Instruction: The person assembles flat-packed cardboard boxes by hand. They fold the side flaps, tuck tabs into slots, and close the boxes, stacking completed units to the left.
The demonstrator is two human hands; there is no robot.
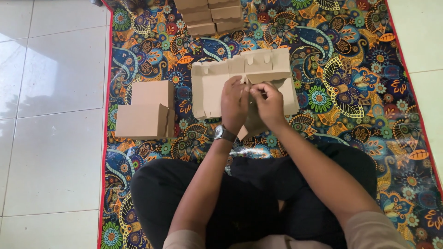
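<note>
A flat brown cardboard box blank point(210, 90) with scalloped flaps is held up in front of me over the patterned mat. My left hand point(234, 103), with a wristwatch, grips the blank near its middle. Beside it, my right hand point(267, 103) pinches a flap of the same blank, fingers curled against the cardboard. Both hands touch each other at the fold. The lower middle part of the blank is hidden behind my hands.
A colourful paisley mat point(350, 78) with a red border covers the floor. Two folded cardboard boxes point(145, 110) lie at the left. A stack of finished boxes point(210, 16) stands at the top. White floor tiles point(50, 92) surround the mat. My crossed legs in black trousers point(258, 198) fill the bottom.
</note>
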